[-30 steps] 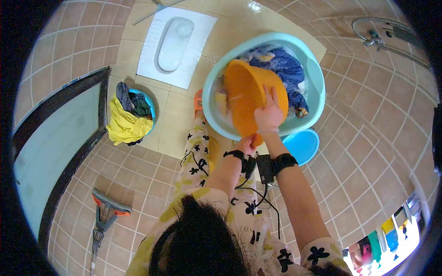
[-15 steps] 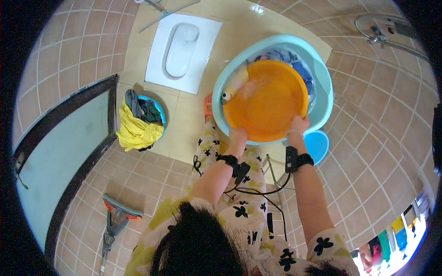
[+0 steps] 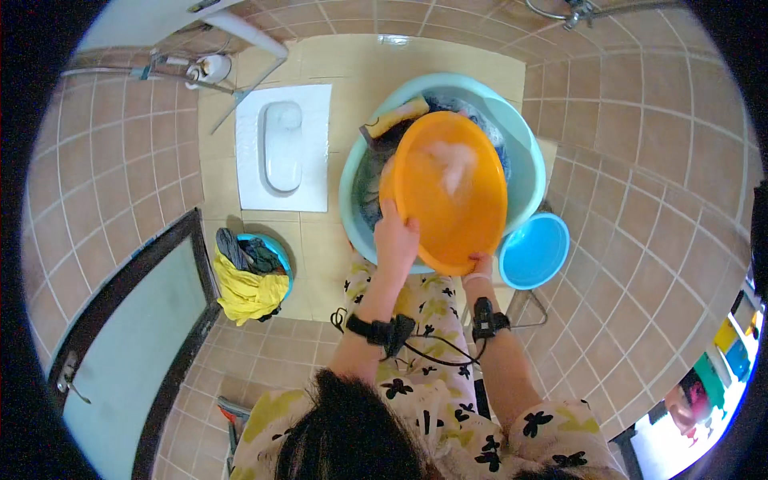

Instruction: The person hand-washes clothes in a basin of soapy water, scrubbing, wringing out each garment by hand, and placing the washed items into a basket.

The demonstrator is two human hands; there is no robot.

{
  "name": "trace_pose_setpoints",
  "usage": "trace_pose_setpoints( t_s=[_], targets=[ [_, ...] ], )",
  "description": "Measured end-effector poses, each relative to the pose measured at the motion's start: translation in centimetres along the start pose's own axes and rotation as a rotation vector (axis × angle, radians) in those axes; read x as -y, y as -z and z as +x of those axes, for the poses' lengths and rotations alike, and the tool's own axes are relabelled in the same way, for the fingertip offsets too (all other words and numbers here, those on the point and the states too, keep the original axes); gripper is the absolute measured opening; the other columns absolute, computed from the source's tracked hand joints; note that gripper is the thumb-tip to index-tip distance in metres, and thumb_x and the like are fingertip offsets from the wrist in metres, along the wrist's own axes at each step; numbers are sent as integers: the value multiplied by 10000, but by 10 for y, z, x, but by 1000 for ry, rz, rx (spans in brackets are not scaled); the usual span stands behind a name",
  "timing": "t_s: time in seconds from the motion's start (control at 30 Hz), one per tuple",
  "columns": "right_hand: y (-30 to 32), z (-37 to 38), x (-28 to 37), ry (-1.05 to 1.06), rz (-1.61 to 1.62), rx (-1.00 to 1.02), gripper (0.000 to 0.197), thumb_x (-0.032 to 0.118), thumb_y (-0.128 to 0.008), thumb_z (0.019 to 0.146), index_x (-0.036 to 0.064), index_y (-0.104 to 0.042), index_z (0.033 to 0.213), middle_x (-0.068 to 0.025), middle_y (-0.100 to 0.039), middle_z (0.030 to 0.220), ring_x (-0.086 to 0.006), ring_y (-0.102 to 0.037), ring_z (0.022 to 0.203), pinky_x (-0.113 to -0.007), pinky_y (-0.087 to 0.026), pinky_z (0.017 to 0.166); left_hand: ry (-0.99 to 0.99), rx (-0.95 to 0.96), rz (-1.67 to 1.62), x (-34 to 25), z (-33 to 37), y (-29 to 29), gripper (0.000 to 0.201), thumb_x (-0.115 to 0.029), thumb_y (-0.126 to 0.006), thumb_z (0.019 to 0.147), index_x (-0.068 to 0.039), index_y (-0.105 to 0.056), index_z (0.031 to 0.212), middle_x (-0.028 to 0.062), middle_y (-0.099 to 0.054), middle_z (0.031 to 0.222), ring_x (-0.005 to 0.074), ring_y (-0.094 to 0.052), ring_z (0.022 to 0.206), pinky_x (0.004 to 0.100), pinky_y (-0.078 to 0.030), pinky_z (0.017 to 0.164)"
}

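An orange plastic basin (image 3: 460, 220) hangs tilted over a large pale turquoise tub (image 3: 524, 148). My left hand (image 3: 398, 238) grips the basin's left rim, and my right hand (image 3: 478, 266) is closed on its near right rim. Some foamy water lies in the basin. Below it, the tub holds soaking laundry: a yellow and dark garment (image 3: 394, 122) at the upper left and blue cloth with suds at the upper right. The basin hides the middle of the tub. Both wrists wear black strapped devices joined by cables.
A small blue basin (image 3: 534, 250) sits right of the tub. Left of it is a white squat toilet (image 3: 282, 148). Yellow and dark clothes (image 3: 254, 292) fill a blue bucket near the door (image 3: 132, 360). Tiled walls surround the floor; a tap (image 3: 580, 12) is on the far wall.
The orange basin has gone from lying broad over the tub to a steeper tilt. My left hand has moved up its left side. The view has shifted, and more laundry shows at the tub's left.
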State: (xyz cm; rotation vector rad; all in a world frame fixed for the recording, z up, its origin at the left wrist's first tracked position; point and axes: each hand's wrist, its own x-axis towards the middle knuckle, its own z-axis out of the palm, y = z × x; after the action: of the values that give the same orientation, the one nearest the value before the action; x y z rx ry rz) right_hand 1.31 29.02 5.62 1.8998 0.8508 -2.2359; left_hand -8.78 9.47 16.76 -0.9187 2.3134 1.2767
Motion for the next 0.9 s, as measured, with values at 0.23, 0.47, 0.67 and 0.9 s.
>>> trace_pose_setpoints(
  t_s=[0.23,0.47,0.67,0.9],
  targets=[
    [-34,20,-6,580,-290,-303,331,28,-521,721,10,-500,1050,-113,-570,979,-287,-568,862,-391,-480,757,-110,208,529,-40,78,-29,487,-99,-554,748,69,-311,1136,277,-535,957,365,-566,887,425,-473,723],
    [-14,59,12,810,-1889,99,184,277,-652,669,106,-618,726,-93,-615,817,-265,-593,823,-381,-452,699,-457,507,1086,-56,138,-78,413,-105,-525,783,101,-402,1120,257,-530,1062,300,-577,941,355,-483,763],
    [-57,43,44,216,-2561,21,191,275,-606,723,192,-656,888,9,-634,963,-135,-592,944,-300,-491,675,-442,240,935,-37,139,-110,359,-93,-517,789,121,-429,1063,246,-579,964,306,-596,908,359,-490,748],
    [-55,55,33,88,-2719,-54,322,276,-642,710,174,-616,1014,-3,-613,1023,-160,-580,966,-292,-481,726,-278,323,826,-37,136,-96,510,-121,-539,772,99,-280,1151,250,-578,960,329,-589,914,362,-480,771]
  ],
)
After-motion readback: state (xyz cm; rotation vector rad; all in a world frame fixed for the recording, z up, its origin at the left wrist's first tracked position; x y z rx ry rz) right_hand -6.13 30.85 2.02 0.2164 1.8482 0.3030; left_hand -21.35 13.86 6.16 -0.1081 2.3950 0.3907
